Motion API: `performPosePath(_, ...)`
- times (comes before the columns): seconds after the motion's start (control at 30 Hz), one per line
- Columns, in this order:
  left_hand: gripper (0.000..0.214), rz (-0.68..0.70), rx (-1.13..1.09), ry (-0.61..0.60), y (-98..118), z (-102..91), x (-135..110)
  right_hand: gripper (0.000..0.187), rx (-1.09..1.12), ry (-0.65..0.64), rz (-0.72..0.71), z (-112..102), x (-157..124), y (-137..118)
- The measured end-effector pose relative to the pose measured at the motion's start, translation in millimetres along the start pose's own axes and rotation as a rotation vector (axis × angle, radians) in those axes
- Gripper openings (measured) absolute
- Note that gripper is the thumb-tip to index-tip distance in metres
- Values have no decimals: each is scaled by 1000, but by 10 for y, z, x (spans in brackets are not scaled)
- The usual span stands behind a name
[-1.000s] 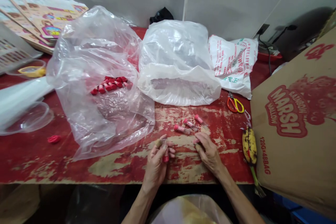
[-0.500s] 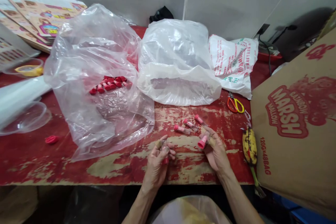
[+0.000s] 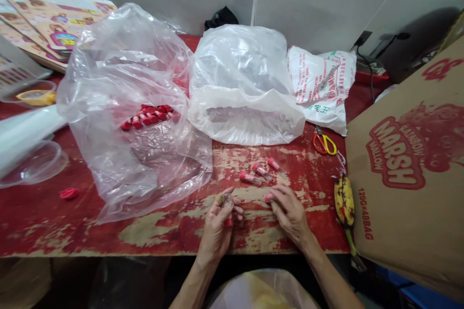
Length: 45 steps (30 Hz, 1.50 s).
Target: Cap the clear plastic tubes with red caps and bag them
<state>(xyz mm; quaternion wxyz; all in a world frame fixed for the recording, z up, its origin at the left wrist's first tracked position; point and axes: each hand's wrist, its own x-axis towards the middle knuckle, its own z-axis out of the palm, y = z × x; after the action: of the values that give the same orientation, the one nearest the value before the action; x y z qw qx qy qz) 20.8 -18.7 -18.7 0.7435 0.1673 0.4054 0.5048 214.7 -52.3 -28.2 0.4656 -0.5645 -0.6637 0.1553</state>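
Note:
My left hand (image 3: 219,219) is closed around a clear tube with a red cap, mostly hidden by the fingers. My right hand (image 3: 290,212) grips another tube by its pink-red cap end (image 3: 268,198); the rest of that tube is hidden by the hand. Just beyond the hands, three clear tubes lie on the table: one at the left (image 3: 251,178), a middle one (image 3: 263,172) and one at the right (image 3: 276,165). Several red caps (image 3: 150,117) show at the mouth of a clear plastic bag (image 3: 126,164) on the left.
A white plastic bag (image 3: 242,58) lies behind the tubes, beside a printed white sack (image 3: 322,87). Scissors (image 3: 325,144) and a spotted banana (image 3: 344,200) lie near a large cardboard box (image 3: 409,164). A red piece (image 3: 69,193) and a clear container (image 3: 39,161) are at left.
My right hand has turned over, palm now downward, and shifted slightly left with its tube. My left hand stays nearly still, and the three tubes have not moved.

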Motion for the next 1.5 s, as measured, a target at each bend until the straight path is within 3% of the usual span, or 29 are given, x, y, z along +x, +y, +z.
performPosePath(0.1, 43, -6, -1, -11, -7, 2, -5, 46, -73, -70, -144, 33, 11, 51)
performPosePath(0.47, 42, 9, 10, -8, -19, -19, -1, 54, -185, -27, -142, 100, -1, 63)
performPosePath(0.57, 43, 5, 4, -6, -16, -22, -4, 43, 9, -6, 57, 115, 23, 0)
performPosePath(0.73, 45, -2, -16, 9, 8, -37, -5, 37, 714, 225, 561, 96, 98, -19)
performPosePath(0.83, 44, -9, -15, 6, 11, -34, -1, 29, 946, 247, 678, 77, 124, 28)
performPosePath(0.93, 43, -9, -14, -2, 8, -21, 2, 29, 983, 189, 703, 62, 126, 51)
performPosePath(1.13, 44, -6, -4, -1, 9, -8, 3, 40, 983, 128, 670, 52, 99, -6)
performPosePath(1.27, 45, -2, -2, 6, 0, -15, 0, 35, 889, 136, 596, 47, 55, -62)
performPosePath(1.37, 44, -2, -1, 9, 0, -12, -1, 32, 642, 100, 474, 31, 17, -104)
performPosePath(1.5, 43, 2, 7, 4, 7, 0, -1, 37, 90, 21, 120, 47, -17, -92)
